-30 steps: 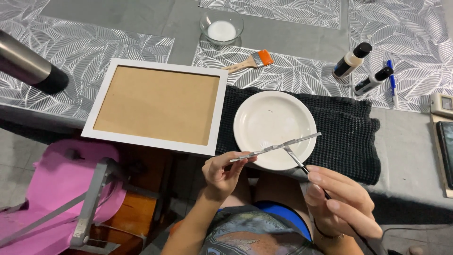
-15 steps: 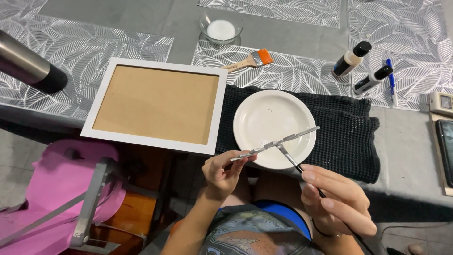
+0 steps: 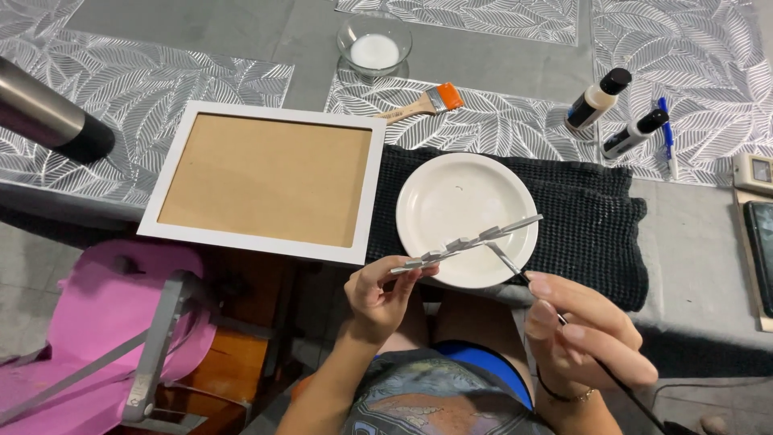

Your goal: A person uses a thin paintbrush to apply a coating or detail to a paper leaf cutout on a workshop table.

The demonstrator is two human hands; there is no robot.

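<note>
The left hand (image 3: 378,294) pinches one end of a grey notched strip (image 3: 467,242), held over the white plate (image 3: 467,217). The right hand (image 3: 584,330) grips a thin brush (image 3: 507,262), tip touching the strip. The strip appears fully grey; the backing-side picture frame (image 3: 262,181) lies untouched.

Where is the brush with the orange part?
In the head view, the orange-banded brush lies on the leaf-patterned mat, just below the glass bowl and above the white plate.
</note>
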